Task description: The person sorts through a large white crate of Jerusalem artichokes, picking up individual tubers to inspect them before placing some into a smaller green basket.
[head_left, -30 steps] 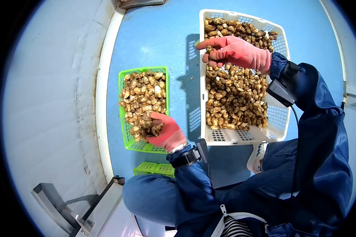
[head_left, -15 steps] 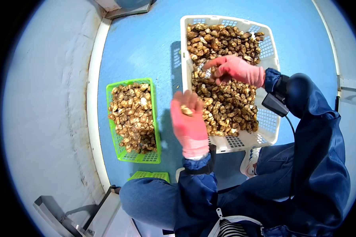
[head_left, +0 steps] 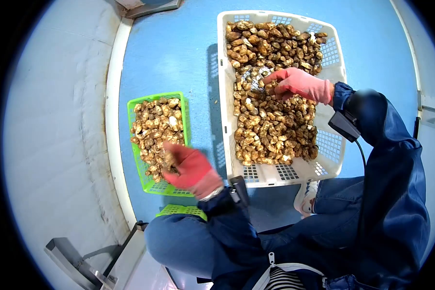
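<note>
Two baskets sit on the blue floor (head_left: 179, 43); my left hand (head_left: 188, 169), blurred, hangs over the near end of the green basket (head_left: 131, 108) of shells at left, grip unclear; my right hand (head_left: 299, 84) pinches shells (head_left: 270, 128) in the white basket (head_left: 333, 150), far right.

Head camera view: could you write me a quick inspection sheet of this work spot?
Surface: blue floor, a few crumbs.
Job's things: white basket and green basket, both holding brown shells.
Clutter: second green basket, mostly hidden by a knee.
Hands: left hand over the green basket, blurred; right hand fingering shells in the white basket. Pink gloves.
Cables: black cable from wrist device.
Surroundings: white wall, metal bracket.
</note>
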The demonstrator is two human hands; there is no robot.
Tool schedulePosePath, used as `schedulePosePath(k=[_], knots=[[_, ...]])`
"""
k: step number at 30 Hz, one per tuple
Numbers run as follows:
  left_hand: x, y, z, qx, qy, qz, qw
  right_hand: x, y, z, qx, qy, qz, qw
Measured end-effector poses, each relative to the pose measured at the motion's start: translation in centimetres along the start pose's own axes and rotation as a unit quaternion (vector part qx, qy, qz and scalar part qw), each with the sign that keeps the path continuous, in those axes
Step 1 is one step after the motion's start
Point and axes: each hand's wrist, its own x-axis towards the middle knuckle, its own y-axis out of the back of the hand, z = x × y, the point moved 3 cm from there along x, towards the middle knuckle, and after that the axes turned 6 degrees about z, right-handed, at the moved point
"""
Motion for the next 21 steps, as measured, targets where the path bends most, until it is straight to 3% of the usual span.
schedulePosePath(k=[4, 6, 8, 10, 11, 12, 14, 16, 18, 19, 21], knots=[[1.5, 2.4, 3.0, 0.128, -0.065, 0.014, 0.99, -0.3, -0.6, -1.7, -0.003, 0.002, 0.015, 1.0], [1.3, 2.7, 2.8, 0.16, -0.082, 0.017, 0.984, -0.3, -1.0, -1.5, -0.119, 0.0, -0.002, 0.993], [-1.6, 0.8, -3.0, 0.051, 0.175, -0.15, 0.972, -0.3, -2.0, -0.2, -0.142, -0.003, -0.057, 0.988], [-1.5, 2.9, -5.5, -0.019, 0.375, -0.118, 0.919, -1.0, -3.7, 1.0, -0.073, -0.06, -0.096, 0.991], [-2.8, 3.4, -6.9, 0.231, 0.256, -0.067, 0.936, -1.1, -4.3, 1.7, -0.034, -0.055, -0.116, 0.991], [-4.2, 3.6, -7.9, 0.463, 0.117, -0.007, 0.879, -1.3, -4.7, 2.3, 0.004, -0.052, -0.136, 0.989], [-5.0, 5.4, -8.6, 0.566, 0.106, 0.034, 0.817, -2.5, -5.3, 1.4, -0.031, -0.021, -0.126, 0.991], [-4.9, 7.0, -8.9, 0.557, 0.134, 0.063, 0.817, -3.7, -6.5, -0.3, -0.225, 0.087, -0.108, 0.964], [-3.7, 9.2, -8.3, 0.643, 0.092, -0.145, 0.747, -5.4, -8.2, -2.3, -0.323, 0.108, -0.165, 0.926], [-3.7, 8.1, -8.7, 0.435, 0.191, 0.0, 0.88, -4.4, -7.7, -2.1, -0.335, 0.121, -0.149, 0.923], [-3.7, 7.4, -7.9, 0.448, 0.167, -0.014, 0.878, -2.1, -5.6, -3.9, -0.403, 0.141, -0.062, 0.902]])
